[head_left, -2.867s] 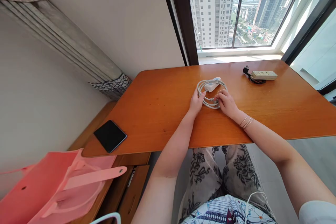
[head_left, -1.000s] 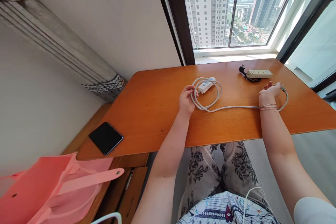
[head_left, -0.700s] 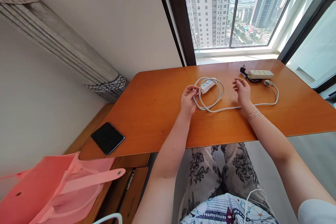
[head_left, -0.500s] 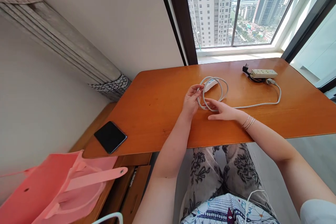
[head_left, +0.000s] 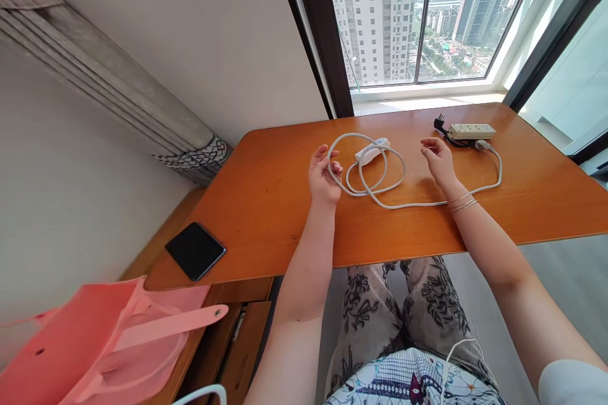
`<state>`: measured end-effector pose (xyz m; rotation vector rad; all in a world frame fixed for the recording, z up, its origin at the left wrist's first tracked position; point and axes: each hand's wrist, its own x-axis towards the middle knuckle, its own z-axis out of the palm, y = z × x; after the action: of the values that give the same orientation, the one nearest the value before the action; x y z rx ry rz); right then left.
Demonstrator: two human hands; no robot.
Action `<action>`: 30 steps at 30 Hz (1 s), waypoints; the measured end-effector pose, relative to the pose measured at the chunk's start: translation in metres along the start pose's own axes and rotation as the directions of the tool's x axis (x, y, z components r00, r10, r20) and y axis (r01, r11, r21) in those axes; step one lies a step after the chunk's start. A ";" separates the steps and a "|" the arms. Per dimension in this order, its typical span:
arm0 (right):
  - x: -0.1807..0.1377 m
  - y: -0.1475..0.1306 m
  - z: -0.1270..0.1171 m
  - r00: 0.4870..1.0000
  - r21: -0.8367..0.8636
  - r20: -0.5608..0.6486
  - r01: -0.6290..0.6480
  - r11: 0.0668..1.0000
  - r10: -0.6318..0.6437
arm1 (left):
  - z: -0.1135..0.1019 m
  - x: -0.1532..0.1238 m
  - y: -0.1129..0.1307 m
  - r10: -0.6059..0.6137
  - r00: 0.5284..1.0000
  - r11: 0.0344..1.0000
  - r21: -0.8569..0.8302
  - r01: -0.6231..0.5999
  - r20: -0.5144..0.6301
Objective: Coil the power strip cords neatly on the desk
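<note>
A white cable point(head_left: 413, 205) lies in loose, overlapping loops on the table. One loop runs through the curled fingers of my left hand point(head_left: 325, 174), which lifts its left side. Partly crossed by the loops is a white power strip point(head_left: 373, 150), to which the cable is joined. My right hand point(head_left: 437, 161) hovers over the table right of the coil, fingers loosely bent and apart, holding nothing. The cable's far end has a light plug point(head_left: 483, 145) beside a cream power strip point(head_left: 472, 131) with a black plug point(head_left: 439, 123) and black cord.
The wooden table point(head_left: 266, 202) stands against a wall and a window point(head_left: 418, 31). A dark tablet or phone point(head_left: 196, 251) lies at its left front corner. Below on the left is a pink bag point(head_left: 104, 342) over a wooden cabinet point(head_left: 247, 335).
My left hand has moved left, drawing a loop wider. My right hand has left the coil, going right and away from me toward the cream power strip. The coil has loosened.
</note>
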<state>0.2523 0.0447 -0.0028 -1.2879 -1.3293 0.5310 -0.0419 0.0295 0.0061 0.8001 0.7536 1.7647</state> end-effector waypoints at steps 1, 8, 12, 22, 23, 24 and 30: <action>0.006 0.006 -0.005 0.998 -0.103 -0.055 -0.003 0.995 -0.003 | 0.000 0.001 -0.002 -0.009 1.000 0.999 0.034 0.010 -0.030; 0.050 0.034 -0.052 0.929 -0.613 -0.306 -0.359 0.704 0.207 | 0.003 0.001 -0.027 -0.156 0.979 0.898 0.393 0.197 -0.133; 0.054 0.041 -0.060 0.913 -0.751 -0.255 -0.394 0.530 0.317 | 0.004 0.002 -0.036 -0.172 0.973 0.841 0.491 0.228 -0.156; 0.045 0.022 -0.032 0.984 -0.621 -0.164 -0.157 0.768 0.069 | 0.002 -0.003 -0.040 0.082 0.995 0.732 0.681 -0.025 -0.051; 0.044 0.017 -0.029 0.983 -0.542 -0.183 -0.119 0.832 0.022 | 0.002 -0.004 -0.039 0.100 0.994 0.728 0.684 -0.052 -0.031; 0.042 0.013 -0.026 0.979 -0.459 -0.202 -0.072 0.885 -0.025 | 0.003 -0.005 -0.038 0.116 0.993 0.726 0.684 -0.075 -0.013; 0.018 -0.026 -0.003 0.970 0.152 -0.239 0.093 0.984 -0.054 | 0.006 -0.009 -0.035 0.190 0.974 0.675 0.704 -0.221 0.123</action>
<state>0.2502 0.0514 0.0279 -1.1255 -1.1099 0.4124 -0.0160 0.0317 -0.0201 1.4880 1.4148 1.6233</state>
